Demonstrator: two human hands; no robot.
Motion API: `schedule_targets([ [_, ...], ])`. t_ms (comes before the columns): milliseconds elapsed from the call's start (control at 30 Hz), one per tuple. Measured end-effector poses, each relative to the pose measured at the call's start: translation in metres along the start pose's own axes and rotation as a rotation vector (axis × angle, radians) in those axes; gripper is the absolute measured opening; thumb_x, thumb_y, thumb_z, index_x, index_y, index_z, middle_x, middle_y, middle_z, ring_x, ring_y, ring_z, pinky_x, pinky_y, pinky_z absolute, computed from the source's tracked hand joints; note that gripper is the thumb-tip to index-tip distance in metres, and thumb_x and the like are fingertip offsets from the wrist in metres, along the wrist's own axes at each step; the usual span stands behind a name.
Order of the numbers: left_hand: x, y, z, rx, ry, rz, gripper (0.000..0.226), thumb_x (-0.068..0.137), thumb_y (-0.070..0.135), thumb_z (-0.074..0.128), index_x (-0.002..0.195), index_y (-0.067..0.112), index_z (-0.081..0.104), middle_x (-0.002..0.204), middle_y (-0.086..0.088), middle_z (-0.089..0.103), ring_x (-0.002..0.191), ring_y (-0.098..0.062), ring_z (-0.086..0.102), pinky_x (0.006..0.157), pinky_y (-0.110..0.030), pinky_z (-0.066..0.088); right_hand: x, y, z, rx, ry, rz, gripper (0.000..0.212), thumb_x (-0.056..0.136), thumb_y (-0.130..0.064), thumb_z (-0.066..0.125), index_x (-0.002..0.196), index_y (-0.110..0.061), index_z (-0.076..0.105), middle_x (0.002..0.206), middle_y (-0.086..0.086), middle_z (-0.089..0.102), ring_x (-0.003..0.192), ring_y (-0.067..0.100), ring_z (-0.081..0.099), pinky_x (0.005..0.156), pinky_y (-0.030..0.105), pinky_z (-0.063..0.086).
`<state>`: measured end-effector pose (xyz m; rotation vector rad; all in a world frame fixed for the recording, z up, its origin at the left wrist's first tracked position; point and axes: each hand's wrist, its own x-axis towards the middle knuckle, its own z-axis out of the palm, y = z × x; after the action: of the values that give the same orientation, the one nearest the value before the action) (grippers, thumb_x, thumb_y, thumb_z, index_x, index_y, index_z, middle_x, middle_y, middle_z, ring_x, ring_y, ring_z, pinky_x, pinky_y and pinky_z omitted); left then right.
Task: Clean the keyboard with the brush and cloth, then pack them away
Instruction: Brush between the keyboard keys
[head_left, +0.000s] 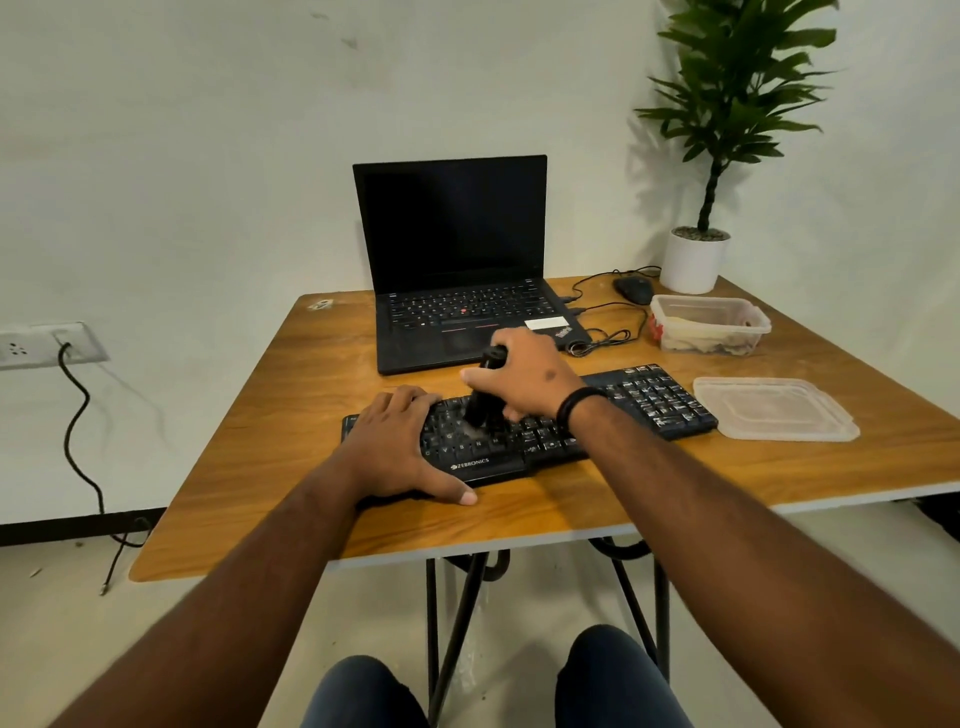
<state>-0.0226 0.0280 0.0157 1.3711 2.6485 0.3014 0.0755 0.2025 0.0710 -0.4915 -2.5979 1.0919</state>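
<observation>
A black keyboard (649, 402) lies across the middle of the wooden table (270, 467). My right hand (524, 376) grips a black brush (480, 400), held nearly upright, its pale bristles touching the keys left of the keyboard's centre. My left hand (400, 447) lies flat on the keyboard's left end, fingers straight over the keys and thumb on the table at the front edge. A clear plastic container (709, 325) at the right back holds a crumpled whitish cloth. Its lid (774, 408) lies on the table right of the keyboard.
An open black laptop (457, 260) stands behind the keyboard, screen dark. A black mouse (634, 288) with coiled cables and a potted plant (693, 260) occupy the back right corner. A wall socket (47, 345) with a hanging cable is at the left.
</observation>
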Motion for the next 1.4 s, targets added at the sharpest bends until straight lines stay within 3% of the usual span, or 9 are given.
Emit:
schedule_targets([
  [233,0.002,-0.001,0.002,-0.010,-0.002,0.000,0.156,0.027,0.106,0.047,0.157,0.025,0.017,0.153,0.007,0.021,0.140,-0.019,0.020,0.119,-0.042,0.023,-0.001,0.031,-0.042,-0.471,0.331,0.181,0.032,0.087,-0.035,0.069,0.106,-0.010,0.063,0.096,0.008,0.067,0.082,0.019,0.058,0.068,0.028,0.048],
  [433,0.000,0.001,0.001,-0.014,0.008,0.001,0.153,0.029,0.103,0.052,0.156,0.026,0.019,0.152,0.007,0.023,0.139,-0.019,0.022,0.117,-0.042,0.024,-0.009,-0.001,0.013,-0.180,0.185,-0.053,0.025,0.085,-0.034,0.070,0.081,-0.021,0.049,0.075,-0.006,0.056,0.067,0.008,0.053,0.054,0.018,0.039],
  [567,-0.001,0.001,0.000,-0.027,0.010,0.003,0.154,0.027,0.105,0.049,0.157,0.026,0.020,0.151,0.007,0.024,0.138,-0.018,0.023,0.117,-0.041,0.025,-0.011,0.007,-0.008,-0.088,0.079,0.003,0.023,0.087,-0.032,0.070,0.090,-0.017,0.053,0.087,0.002,0.062,0.071,0.014,0.061,0.052,0.020,0.048],
  [700,-0.001,0.001,0.002,-0.015,0.011,-0.002,0.147,0.035,0.098,0.057,0.157,0.025,0.018,0.153,0.006,0.023,0.140,-0.020,0.022,0.118,-0.042,0.023,-0.009,0.032,-0.050,-0.477,0.209,0.180,0.029,0.086,-0.032,0.070,0.104,-0.012,0.061,0.099,0.007,0.067,0.088,0.021,0.061,0.077,0.033,0.056],
  [767,0.000,0.002,0.001,-0.016,0.004,-0.006,0.147,0.035,0.098,0.057,0.157,0.025,0.018,0.154,0.006,0.023,0.140,-0.020,0.021,0.118,-0.042,0.023,-0.012,0.034,-0.056,-0.541,0.276,0.202,0.027,0.086,-0.032,0.070,0.102,-0.011,0.064,0.098,0.007,0.067,0.086,0.021,0.060,0.076,0.034,0.055],
  [900,-0.001,0.002,0.000,-0.002,0.001,-0.005,0.150,0.032,0.101,0.053,0.157,0.025,0.018,0.153,0.006,0.023,0.140,-0.020,0.021,0.117,-0.041,0.023,-0.021,0.012,-0.018,-0.389,0.196,0.045,0.023,0.088,-0.033,0.068,0.098,-0.016,0.057,0.091,0.001,0.062,0.081,0.016,0.058,0.065,0.025,0.048],
  [1067,-0.001,0.002,0.001,0.007,0.004,-0.004,0.147,0.036,0.099,0.055,0.156,0.023,0.020,0.152,0.005,0.023,0.139,-0.019,0.022,0.116,-0.040,0.025,-0.023,-0.012,0.018,-0.185,0.111,-0.119,0.028,0.082,-0.040,0.071,0.086,-0.019,0.053,0.080,-0.002,0.061,0.074,0.015,0.061,0.060,0.028,0.052],
  [1200,-0.002,0.002,0.000,-0.016,0.007,-0.004,0.146,0.036,0.098,0.056,0.157,0.026,0.019,0.152,0.007,0.023,0.139,-0.019,0.022,0.117,-0.041,0.024,-0.018,0.015,-0.012,-0.128,0.109,0.053,0.023,0.087,-0.032,0.069,0.092,-0.016,0.054,0.087,0.001,0.062,0.071,0.014,0.059,0.053,0.019,0.046],
  [1400,0.000,0.001,0.001,-0.009,0.007,-0.006,0.147,0.036,0.098,0.056,0.157,0.024,0.018,0.154,0.006,0.022,0.141,-0.020,0.021,0.118,-0.042,0.022,-0.022,0.035,-0.050,-0.487,0.330,0.181,0.027,0.086,-0.035,0.069,0.099,-0.013,0.062,0.089,0.004,0.063,0.080,0.020,0.057,0.067,0.028,0.046],
])
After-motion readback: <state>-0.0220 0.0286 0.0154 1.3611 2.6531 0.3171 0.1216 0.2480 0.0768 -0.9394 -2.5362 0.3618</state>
